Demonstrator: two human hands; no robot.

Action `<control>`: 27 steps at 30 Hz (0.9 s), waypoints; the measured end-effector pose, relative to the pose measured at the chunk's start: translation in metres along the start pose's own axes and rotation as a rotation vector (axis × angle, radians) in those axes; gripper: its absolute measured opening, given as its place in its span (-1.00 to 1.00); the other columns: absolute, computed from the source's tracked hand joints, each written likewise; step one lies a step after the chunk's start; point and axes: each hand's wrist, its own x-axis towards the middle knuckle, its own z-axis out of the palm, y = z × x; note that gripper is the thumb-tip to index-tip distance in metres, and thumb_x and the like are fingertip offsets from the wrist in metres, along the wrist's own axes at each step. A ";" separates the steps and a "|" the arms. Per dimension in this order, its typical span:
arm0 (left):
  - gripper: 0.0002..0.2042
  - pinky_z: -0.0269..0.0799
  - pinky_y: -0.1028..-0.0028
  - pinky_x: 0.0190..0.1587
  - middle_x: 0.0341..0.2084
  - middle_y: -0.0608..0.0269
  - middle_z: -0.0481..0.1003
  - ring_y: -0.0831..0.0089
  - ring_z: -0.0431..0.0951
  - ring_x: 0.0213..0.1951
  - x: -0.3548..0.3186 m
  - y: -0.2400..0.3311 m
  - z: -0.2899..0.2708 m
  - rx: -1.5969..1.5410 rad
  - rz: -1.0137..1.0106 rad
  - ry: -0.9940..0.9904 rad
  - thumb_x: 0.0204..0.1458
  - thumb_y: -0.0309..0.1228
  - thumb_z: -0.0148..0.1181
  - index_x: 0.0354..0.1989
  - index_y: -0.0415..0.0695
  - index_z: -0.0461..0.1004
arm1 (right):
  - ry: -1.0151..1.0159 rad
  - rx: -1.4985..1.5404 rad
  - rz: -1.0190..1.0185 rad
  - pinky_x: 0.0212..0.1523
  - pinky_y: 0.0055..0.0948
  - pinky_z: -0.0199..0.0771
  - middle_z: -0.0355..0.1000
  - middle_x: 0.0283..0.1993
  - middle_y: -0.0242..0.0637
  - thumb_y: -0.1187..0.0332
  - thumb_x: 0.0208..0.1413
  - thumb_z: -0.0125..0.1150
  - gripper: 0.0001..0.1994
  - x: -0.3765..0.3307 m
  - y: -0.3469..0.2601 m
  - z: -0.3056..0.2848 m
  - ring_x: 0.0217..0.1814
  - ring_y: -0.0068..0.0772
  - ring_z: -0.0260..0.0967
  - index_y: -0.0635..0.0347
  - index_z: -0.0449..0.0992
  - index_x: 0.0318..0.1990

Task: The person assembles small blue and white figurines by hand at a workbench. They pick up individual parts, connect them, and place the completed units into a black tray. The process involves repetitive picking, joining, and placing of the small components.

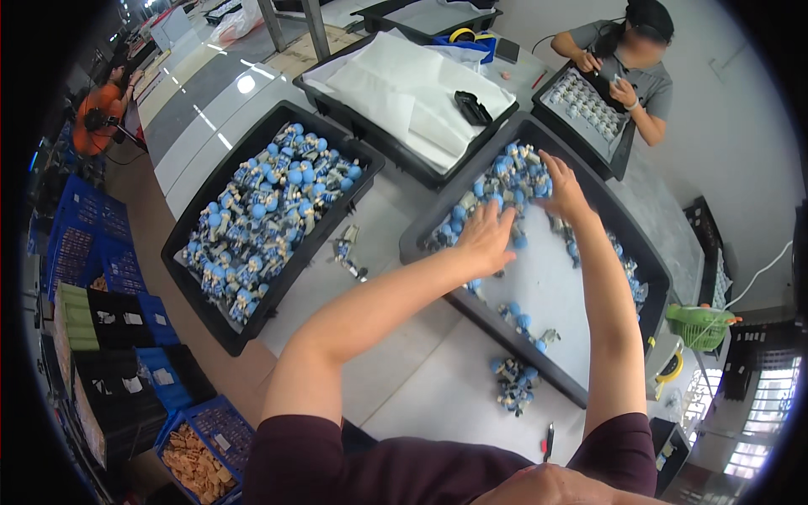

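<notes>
Small blue, white and dark toy figurines [509, 172] lie heaped at the far end of a black tray [412, 241] with a pale lined bottom. My left hand [488, 241] rests at the near side of this heap, fingers spread over the pieces. At the heap's right side is my right hand [566, 189], its fingers apart and curved against the figurines. Neither hand has a piece visibly gripped, though the undersides of the fingers are hidden. Loose figurines [522, 322] lie along the tray's near left side, and more line its right wall, partly behind my right forearm.
A second black tray [172, 252] full of figurines stands left. White sheets [396, 84] and a black piece [471, 108] top another tray. Figurine clusters [515, 385] and a pen-like tool [549, 442] lie on the table. Across it, a co-worker [640, 59] handles small parts over a tray.
</notes>
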 end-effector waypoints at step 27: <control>0.21 0.15 0.16 0.06 0.01 -0.17 0.05 -0.07 0.18 0.02 0.110 -0.050 0.053 0.341 -0.279 -0.072 -0.60 -0.11 0.50 0.24 -0.07 -0.28 | -0.369 0.214 0.223 0.12 -0.21 0.19 0.10 0.07 0.10 0.10 -0.59 0.46 0.01 0.069 0.034 0.060 0.12 0.10 0.13 -0.05 0.05 0.19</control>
